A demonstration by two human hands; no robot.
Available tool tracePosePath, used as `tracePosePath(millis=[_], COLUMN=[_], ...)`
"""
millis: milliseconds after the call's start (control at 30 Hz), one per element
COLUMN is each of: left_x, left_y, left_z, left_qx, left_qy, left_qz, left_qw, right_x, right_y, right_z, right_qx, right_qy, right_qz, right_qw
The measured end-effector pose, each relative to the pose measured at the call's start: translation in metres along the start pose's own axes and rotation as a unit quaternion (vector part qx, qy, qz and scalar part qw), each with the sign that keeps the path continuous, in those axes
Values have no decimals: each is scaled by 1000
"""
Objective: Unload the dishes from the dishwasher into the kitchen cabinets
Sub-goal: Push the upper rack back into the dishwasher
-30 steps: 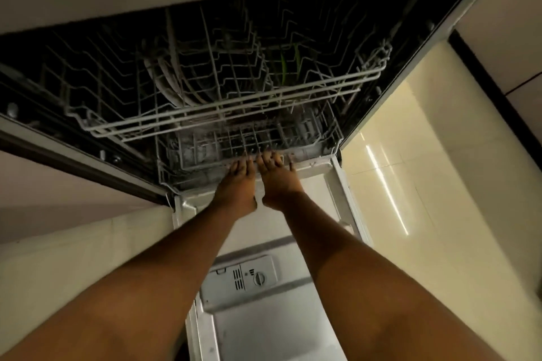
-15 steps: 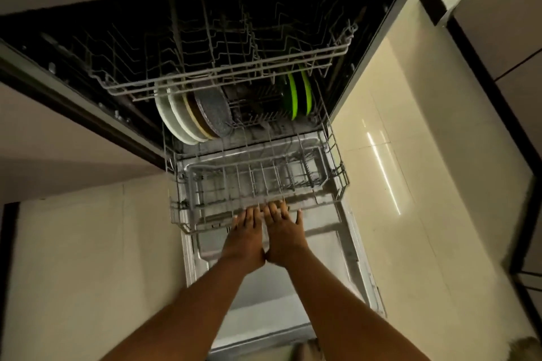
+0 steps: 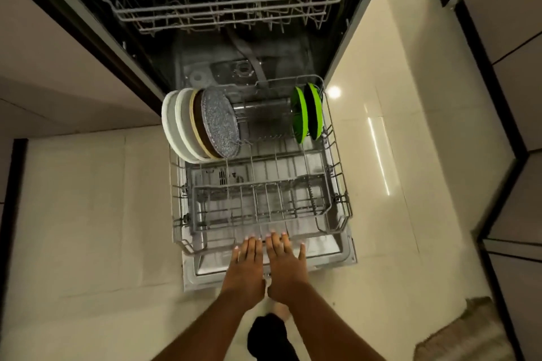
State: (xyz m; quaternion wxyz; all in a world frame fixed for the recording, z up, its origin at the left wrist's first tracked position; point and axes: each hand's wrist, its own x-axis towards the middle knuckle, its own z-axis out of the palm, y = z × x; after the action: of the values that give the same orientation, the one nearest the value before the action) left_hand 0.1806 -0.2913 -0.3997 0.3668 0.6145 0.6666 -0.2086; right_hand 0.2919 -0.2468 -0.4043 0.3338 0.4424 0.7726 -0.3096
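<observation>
The dishwasher's lower rack [image 3: 338,155] is pulled out over the open door [image 3: 347,256]. At its back left stand several plates on edge: white ones [image 3: 173,129], a tan-rimmed one, and a grey speckled plate [image 3: 218,123]. Two green plates [image 3: 299,116] stand at the back right. An empty grey cutlery basket [image 3: 258,202] lies across the rack's front half. My left hand [image 3: 246,268] and my right hand [image 3: 286,265] lie side by side, fingers straight, fingertips on the rack's front rail.
The upper rack [image 3: 228,9] sits inside the dark tub above, and looks empty. Cabinet fronts [image 3: 513,67] run along the right and a counter side along the left. A shaggy rug [image 3: 469,331] lies at bottom right on the pale tiled floor. My foot shows below my wrists.
Both hands have drawn the lower rack out of the tub toward me, onto the door. The plates, earlier under the upper rack, now stand in the open.
</observation>
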Motion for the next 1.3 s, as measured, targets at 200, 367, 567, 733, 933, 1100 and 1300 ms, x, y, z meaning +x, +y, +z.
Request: tracePosePath(millis=[200, 367, 567, 733, 933, 1100, 1300], left_x=[-14, -33, -132, -215, -360, -427, -460], left_y=[-8, -20, -62, -108, -160, -197, -233], left_z=[19, 8, -3, -30, -76, -92, -142], left_qx=[7, -55, -50, -55, -137, -152, -172], left_qy=[31, 39, 117, 163, 250, 267, 290], left_qz=[16, 5, -14, -45, -96, -143, -162], left_qw=[999, 998, 992, 984, 954, 941, 928], right_x=[-9, -31, -113, -171, -257, -288, -294], right_y=[-10, -33, -87, -140, -236, -301, -340], right_z=[7, 14, 4, -27, -70, -97, -142], right_qx=[-24, -44, -41, -51, -38, -59, -61], right_qy=[29, 27, 115, 198, 257, 268, 273], right_qz=[21, 51, 58, 28, -22, -75, -108], right_qw=[999, 997, 991, 978, 965, 959, 954])
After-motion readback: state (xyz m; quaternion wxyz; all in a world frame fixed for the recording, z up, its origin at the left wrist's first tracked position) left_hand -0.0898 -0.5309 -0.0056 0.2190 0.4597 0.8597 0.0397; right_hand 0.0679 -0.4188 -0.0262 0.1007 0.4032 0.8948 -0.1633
